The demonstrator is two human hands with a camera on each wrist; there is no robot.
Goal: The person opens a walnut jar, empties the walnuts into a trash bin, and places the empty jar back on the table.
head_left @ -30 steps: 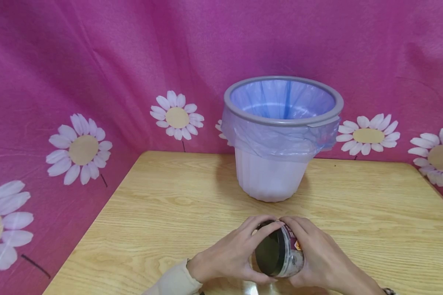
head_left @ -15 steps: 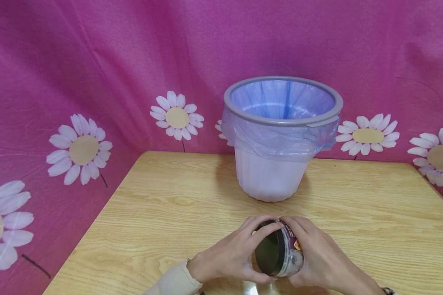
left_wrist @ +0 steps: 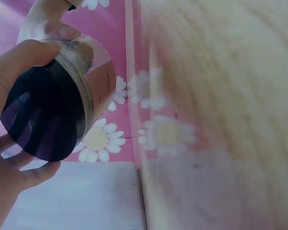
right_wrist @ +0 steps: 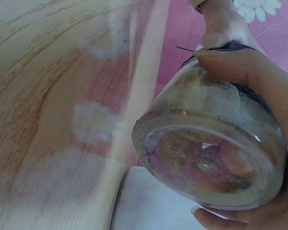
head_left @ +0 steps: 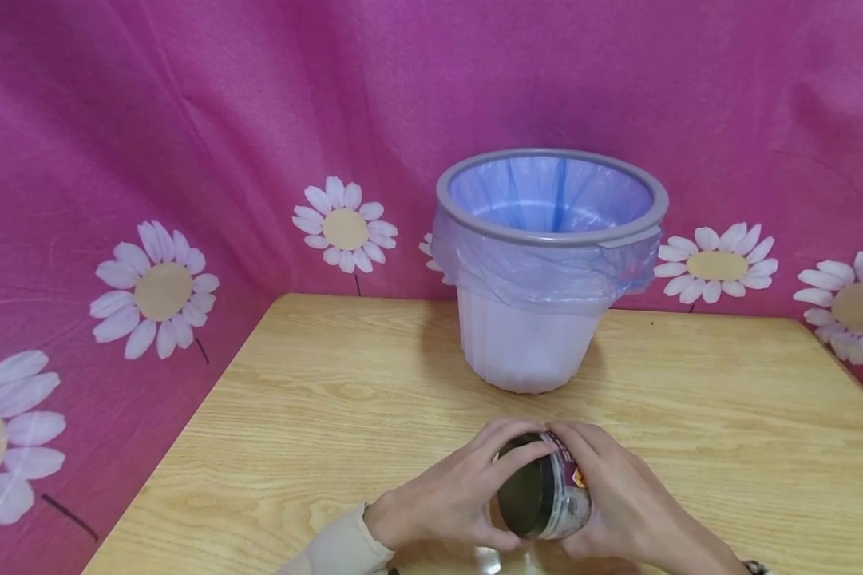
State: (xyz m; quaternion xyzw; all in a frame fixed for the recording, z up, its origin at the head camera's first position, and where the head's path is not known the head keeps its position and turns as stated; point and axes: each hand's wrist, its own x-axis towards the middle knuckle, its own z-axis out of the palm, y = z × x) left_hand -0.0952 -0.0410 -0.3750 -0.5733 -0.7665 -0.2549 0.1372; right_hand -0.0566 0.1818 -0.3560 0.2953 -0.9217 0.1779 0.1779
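A clear plastic jar (head_left: 573, 513) with a dark lid (head_left: 524, 495) lies tipped on its side between both hands, its lid end toward the left. My left hand (head_left: 454, 489) grips the lid, thumb and fingers spread round its edge. My right hand (head_left: 628, 499) holds the jar body, covering part of a maroon label. In the left wrist view the shiny lid (left_wrist: 43, 115) faces the camera, beside a label (left_wrist: 102, 86). The right wrist view shows the see-through jar base (right_wrist: 201, 160), with dark smears of residue on the inside.
A white bin (head_left: 528, 347) lined with a bluish bag stands on the wooden table (head_left: 316, 415), just beyond the hands. Behind and to the left hangs a magenta cloth (head_left: 244, 104) printed with white daisies.
The left hand's fingers have shifted slightly round the lid, the index finger sliding a little lower. The right hand, the jar body and the bin stay in place.
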